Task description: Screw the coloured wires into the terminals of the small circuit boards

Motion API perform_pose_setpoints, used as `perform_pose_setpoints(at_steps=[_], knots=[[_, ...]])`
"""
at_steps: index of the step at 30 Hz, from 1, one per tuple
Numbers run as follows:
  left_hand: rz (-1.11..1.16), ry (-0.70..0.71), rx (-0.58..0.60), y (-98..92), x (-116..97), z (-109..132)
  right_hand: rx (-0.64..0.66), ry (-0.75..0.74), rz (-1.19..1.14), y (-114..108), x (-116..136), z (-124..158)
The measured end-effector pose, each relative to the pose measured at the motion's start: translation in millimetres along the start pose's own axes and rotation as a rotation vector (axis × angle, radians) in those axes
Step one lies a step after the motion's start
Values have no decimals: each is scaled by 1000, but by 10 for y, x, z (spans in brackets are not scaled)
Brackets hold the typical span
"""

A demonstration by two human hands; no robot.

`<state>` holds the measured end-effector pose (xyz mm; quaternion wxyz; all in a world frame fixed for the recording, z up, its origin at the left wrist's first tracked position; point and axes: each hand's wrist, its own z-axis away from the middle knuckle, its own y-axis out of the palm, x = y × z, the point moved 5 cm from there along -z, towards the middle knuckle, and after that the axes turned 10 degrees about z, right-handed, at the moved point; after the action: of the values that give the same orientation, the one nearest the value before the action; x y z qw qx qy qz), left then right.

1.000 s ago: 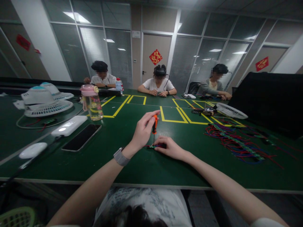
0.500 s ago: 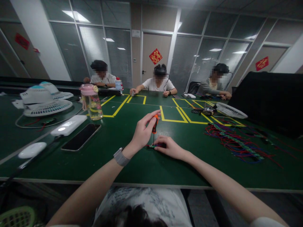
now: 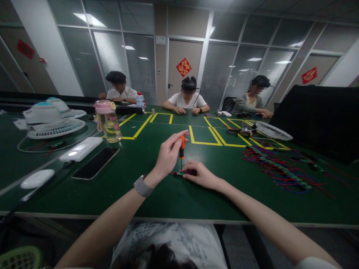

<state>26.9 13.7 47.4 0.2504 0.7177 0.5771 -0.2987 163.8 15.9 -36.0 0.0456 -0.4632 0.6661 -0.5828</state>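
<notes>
Pinches the orange screwdriver (image 3: 182, 144) upright, left hand (image 3: 168, 155) closed on its handle, tip down on the small circuit board (image 3: 179, 173) straight below the grip. Clamps that board to the table (image 3: 157, 194) with right hand (image 3: 200, 173), just beside the tip. Seemingly mid-screw, not finished.

The left hand (image 3: 168, 157) is pinching the orange handle of a small screwdriver (image 3: 182, 146), which is standing upright with its tip on a small circuit board (image 3: 182, 173). The right hand (image 3: 202, 175) is pressing that board flat against the green table (image 3: 179, 198), near the middle of its near edge. A black phone (image 3: 95, 163) and a white power bank (image 3: 81, 149) are lying toward the left edge; coloured wires (image 3: 280, 168) are sprawling toward the right.
</notes>
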Motion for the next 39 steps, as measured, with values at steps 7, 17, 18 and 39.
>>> perform_pose_setpoints(at_steps=[7, 17, 18, 39], knots=[[-127, 107, -63, -26, -40, 0, 6, -6, 15, 0, 0, -2], [80, -46, -14, 6, 16, 8, -1, -9, -2, 8, -16, -1], [58, -34, -31, -2, 12, 9, -3, -7, -2, 7, -15, 0], [-69, 58, 1, 7, 31, -1, -5, -20, 5, 10, -14, -7]])
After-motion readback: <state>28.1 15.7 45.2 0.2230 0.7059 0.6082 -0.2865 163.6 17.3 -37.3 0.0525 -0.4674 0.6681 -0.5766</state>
